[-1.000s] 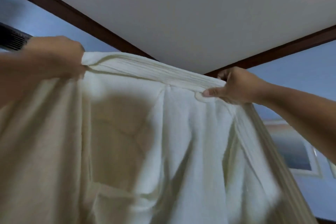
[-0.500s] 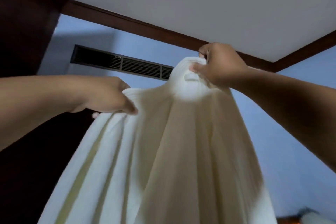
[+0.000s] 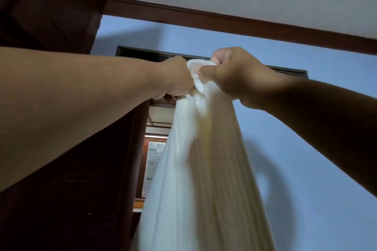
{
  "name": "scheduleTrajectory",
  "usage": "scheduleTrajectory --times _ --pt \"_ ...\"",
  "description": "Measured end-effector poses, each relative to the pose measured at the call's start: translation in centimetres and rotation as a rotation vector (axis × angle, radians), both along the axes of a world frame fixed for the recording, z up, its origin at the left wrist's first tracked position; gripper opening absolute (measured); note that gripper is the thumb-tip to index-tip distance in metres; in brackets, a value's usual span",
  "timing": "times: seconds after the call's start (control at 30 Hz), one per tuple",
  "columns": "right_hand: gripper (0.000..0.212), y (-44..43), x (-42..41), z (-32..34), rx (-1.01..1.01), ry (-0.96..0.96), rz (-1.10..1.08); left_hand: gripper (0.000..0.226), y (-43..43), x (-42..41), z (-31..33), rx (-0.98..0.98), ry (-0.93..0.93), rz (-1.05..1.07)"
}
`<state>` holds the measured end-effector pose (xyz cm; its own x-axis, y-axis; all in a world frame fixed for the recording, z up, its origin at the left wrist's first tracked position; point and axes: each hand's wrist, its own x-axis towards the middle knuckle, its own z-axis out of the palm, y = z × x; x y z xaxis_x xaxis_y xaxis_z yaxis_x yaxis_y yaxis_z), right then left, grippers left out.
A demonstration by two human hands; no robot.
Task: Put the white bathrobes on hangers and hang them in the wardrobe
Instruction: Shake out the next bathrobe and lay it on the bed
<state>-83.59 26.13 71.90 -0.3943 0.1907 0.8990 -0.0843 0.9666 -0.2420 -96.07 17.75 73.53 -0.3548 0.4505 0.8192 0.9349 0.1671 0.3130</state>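
A white bathrobe (image 3: 200, 179) hangs down in long folds from both my hands, raised high in front of me. My left hand (image 3: 177, 79) grips the bunched top of the robe from the left. My right hand (image 3: 232, 73) grips the same bunch from the right, thumb pressed on the cloth. The two hands are side by side and almost touching. The dark wooden wardrobe (image 3: 61, 189) stands at the left. No hanger is in view.
A blue wall (image 3: 316, 149) fills the right, with a dark air vent (image 3: 146, 54) behind my hands and brown trim (image 3: 244, 24) under the white ceiling. Past the wardrobe's edge a lit opening (image 3: 155, 159) shows a framed paper.
My hands have come together, gathering the robe's top from a wide spread into one bunch. The view has swung left towards the wardrobe.
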Motion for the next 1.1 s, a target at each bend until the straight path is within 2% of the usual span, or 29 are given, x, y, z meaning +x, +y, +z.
scheduleTrajectory --times 0.1,0.17,0.23,0.3,0.4,0.47,0.53,0.63,0.7,0.77,0.83,0.87,0.93,1.03,1.1 --pt "0.034 3.6 -2.8 -0.4 -0.204 -0.059 0.322 0.022 2.7 -4.0 2.9 0.094 0.120 0.049" --pt "0.036 6.4 -4.3 -0.4 -0.252 -0.107 0.277 0.020 3.7 -5.6 4.1 0.230 0.161 0.034" --pt "0.037 8.7 -6.5 -1.0 -0.161 -0.293 0.137 0.017 4.4 -7.4 5.1 0.349 0.223 0.042" --pt "0.031 10.2 -8.5 -1.8 -0.172 -0.373 0.128 0.016 4.9 -9.4 5.8 0.396 0.234 0.016" --pt "0.019 11.7 -10.5 -2.6 -0.292 -0.236 0.127 0.016 6.2 -12.5 5.8 0.338 0.273 0.023" --pt "0.022 13.2 -11.5 -2.6 -0.400 -0.093 0.005 0.017 7.2 -14.7 5.9 0.306 0.323 0.023" --pt "0.025 14.2 -11.6 -2.3 -0.420 -0.001 -0.166 0.023 8.1 -16.6 6.1 0.201 0.398 0.074" --pt "0.025 14.4 -11.2 -2.1 -0.300 0.147 -0.361 0.043 10.0 -20.6 6.1 -0.103 0.450 0.151" --pt "0.028 12.9 -10.7 -2.7 -0.099 0.239 -0.511 0.047 11.6 -23.2 6.0 -0.165 0.514 0.149" --pt "0.045 10.8 -10.7 -3.7 0.171 0.102 -0.769 0.036 13.0 -24.7 5.3 -0.127 0.457 -0.010" --pt "0.065 8.4 -11.2 -5.3 0.366 -0.182 -1.076 0.031 14.4 -25.3 4.5 -0.099 0.293 -0.271" --pt "0.074 7.5 -11.4 -5.7 0.408 -0.267 -1.184 0.032 15.1 -25.4 4.2 -0.093 0.215 -0.383" --pt "0.085 6.0 -12.1 -6.1 0.421 -0.314 -1.341 0.036 16.1 -25.5 4.1 -0.062 0.095 -0.572" --pt "0.079 3.9 -12.0 -6.9 0.581 -0.380 -1.571 0.036 16.3 -24.5 3.5 -0.013 -0.026 -0.798" --pt "0.066 2.0 -11.6 -6.9 0.673 -0.460 -1.675 0.037 15.6 -24.0 3.2 -0.016 -0.115 -0.911"
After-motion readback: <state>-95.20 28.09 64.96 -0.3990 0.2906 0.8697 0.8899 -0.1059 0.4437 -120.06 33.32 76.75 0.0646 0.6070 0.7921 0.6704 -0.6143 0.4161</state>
